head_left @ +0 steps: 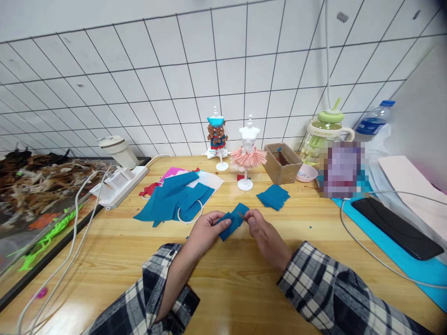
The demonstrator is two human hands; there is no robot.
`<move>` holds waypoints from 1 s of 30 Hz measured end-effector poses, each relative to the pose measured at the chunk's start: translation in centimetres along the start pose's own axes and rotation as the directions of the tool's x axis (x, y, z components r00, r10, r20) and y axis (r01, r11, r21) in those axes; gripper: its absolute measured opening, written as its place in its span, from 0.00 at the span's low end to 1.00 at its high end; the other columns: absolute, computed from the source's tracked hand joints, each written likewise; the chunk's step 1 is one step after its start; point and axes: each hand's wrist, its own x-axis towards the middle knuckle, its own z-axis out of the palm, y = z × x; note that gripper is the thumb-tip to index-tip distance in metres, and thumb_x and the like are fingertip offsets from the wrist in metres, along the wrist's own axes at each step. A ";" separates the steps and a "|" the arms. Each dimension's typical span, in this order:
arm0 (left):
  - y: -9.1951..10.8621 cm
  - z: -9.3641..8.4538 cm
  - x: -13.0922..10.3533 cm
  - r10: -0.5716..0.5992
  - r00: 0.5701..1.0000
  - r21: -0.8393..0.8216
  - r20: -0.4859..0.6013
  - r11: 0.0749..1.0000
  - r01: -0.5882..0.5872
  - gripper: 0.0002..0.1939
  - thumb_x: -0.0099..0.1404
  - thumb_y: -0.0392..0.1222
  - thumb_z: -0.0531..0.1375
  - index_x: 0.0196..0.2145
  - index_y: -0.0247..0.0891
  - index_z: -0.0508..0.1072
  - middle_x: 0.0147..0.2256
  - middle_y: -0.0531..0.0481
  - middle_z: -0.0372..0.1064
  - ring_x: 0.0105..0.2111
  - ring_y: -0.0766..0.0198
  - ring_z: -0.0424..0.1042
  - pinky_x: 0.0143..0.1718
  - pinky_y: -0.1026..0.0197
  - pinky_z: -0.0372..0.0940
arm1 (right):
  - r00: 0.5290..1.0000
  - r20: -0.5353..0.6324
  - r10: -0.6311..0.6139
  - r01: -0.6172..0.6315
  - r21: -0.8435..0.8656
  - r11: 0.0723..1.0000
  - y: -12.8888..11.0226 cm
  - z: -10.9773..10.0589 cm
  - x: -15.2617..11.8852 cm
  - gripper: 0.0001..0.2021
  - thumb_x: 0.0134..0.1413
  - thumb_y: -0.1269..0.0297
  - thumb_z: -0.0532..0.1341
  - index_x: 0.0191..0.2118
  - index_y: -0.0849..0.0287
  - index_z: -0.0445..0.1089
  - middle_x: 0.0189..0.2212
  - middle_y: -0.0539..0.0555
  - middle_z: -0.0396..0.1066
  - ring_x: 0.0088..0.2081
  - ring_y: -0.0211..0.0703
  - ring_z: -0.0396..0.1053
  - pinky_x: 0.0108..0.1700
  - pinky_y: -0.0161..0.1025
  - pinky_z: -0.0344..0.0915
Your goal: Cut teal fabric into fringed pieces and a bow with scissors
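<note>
A small folded piece of teal fabric (238, 215) is pinched between the thumb and fingers of my left hand (206, 231). At the fabric's right edge, my right hand (264, 235) is closed on a thin, dark metal tool (242, 216), which looks like tweezers or small scissors; its tip touches the fabric. Behind my right hand lies a stack of teal fabric squares (274, 197). Larger teal fabric pieces (167, 200) are spread out beyond my left hand, with a white ring (190, 221) on their near edge.
Two mini dress forms, one in pink ruffles (249, 158), one in brown and teal (217, 135), stand near the wall. To their right are a cardboard box (283, 167), a pink bowl (307, 173), a green-lidded jug (324, 132) and a black phone (396, 228). A power strip (120, 186) sits left.
</note>
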 end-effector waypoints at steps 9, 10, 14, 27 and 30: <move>-0.2 0.2 0.0 -0.034 0.999 -0.120 -0.008 0.992 0.033 0.15 0.51 0.49 0.69 0.31 0.35 0.77 0.31 0.48 0.77 0.30 0.62 0.72 0.34 0.63 0.64 | 0.992 0.127 -0.011 0.025 -0.108 0.994 -0.2 0.7 -0.4 0.11 0.68 0.55 0.41 0.40 0.54 0.54 0.24 0.48 0.69 0.27 0.42 0.68 0.32 0.37 0.57; -0.2 0.2 0.0 -0.035 0.999 -0.132 -0.013 0.991 0.033 0.15 0.51 0.49 0.69 0.31 0.35 0.77 0.31 0.48 0.77 0.30 0.62 0.72 0.34 0.63 0.64 | 0.991 0.136 -0.011 0.027 -0.115 0.993 -0.3 0.7 -0.5 0.11 0.68 0.56 0.41 0.40 0.54 0.54 0.24 0.48 0.70 0.27 0.42 0.69 0.33 0.37 0.58; -0.1 0.1 0.1 -0.027 0.999 -0.169 -0.047 0.985 0.018 0.15 0.51 0.49 0.69 0.32 0.35 0.76 0.30 0.49 0.77 0.30 0.63 0.72 0.34 0.62 0.64 | 0.990 0.143 -0.001 0.024 -0.162 0.986 -0.4 0.6 -0.6 0.11 0.68 0.56 0.40 0.40 0.54 0.54 0.24 0.47 0.71 0.28 0.42 0.69 0.33 0.37 0.57; -0.1 0.1 0.0 -0.014 0.999 -0.136 -0.044 0.991 0.008 0.16 0.51 0.50 0.69 0.31 0.35 0.76 0.30 0.48 0.76 0.29 0.63 0.72 0.34 0.62 0.65 | 0.990 0.138 0.016 0.008 -0.175 0.984 -0.6 0.6 -0.5 0.13 0.68 0.56 0.40 0.38 0.54 0.56 0.20 0.46 0.68 0.25 0.42 0.68 0.31 0.36 0.54; -0.1 0.1 0.1 -0.016 0.999 -0.143 -0.039 0.990 0.011 0.15 0.52 0.49 0.69 0.32 0.34 0.76 0.30 0.48 0.76 0.29 0.63 0.72 0.34 0.62 0.65 | 0.992 0.128 0.012 0.013 -0.192 0.981 -0.5 0.6 -0.4 0.13 0.68 0.56 0.41 0.38 0.54 0.57 0.21 0.47 0.66 0.25 0.42 0.66 0.30 0.36 0.53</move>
